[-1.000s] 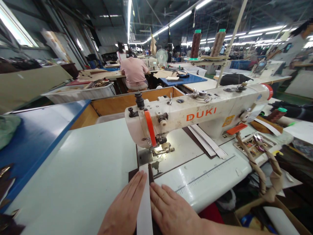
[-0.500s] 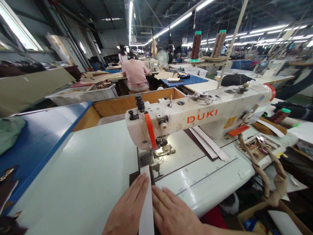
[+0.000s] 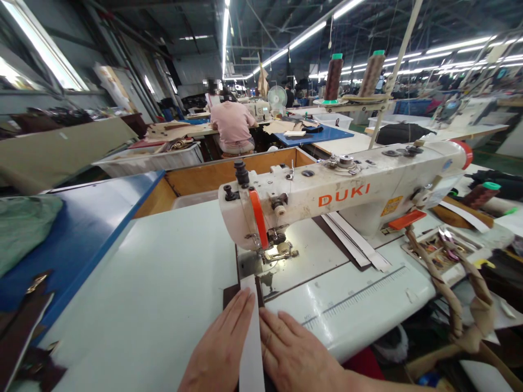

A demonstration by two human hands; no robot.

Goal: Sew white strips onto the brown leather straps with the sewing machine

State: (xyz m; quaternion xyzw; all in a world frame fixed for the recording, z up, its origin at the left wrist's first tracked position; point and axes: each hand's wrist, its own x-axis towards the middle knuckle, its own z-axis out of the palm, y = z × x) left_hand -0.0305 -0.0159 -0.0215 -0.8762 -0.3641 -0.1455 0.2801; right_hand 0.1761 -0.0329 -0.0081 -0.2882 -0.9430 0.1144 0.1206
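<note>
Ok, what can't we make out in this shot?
All in the head view:
White strip: near end cut off by the bottom edge.
Dark piece: mostly covered by the strip, left hand and right hand; full shape unknown.
Sewing machine: needle tip too small to pick out near the metal foot.
Ruler: numbers too small and blurred.
Yellow label: print too small to read.

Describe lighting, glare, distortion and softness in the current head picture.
In the head view, strip lights glow overhead and light pools beneath the sewing machine's head; there, glare marks the blue table and worktop; in the same view, the left window seems stretched and the far background soft, while the left hand and right hand look sharp.
</note>
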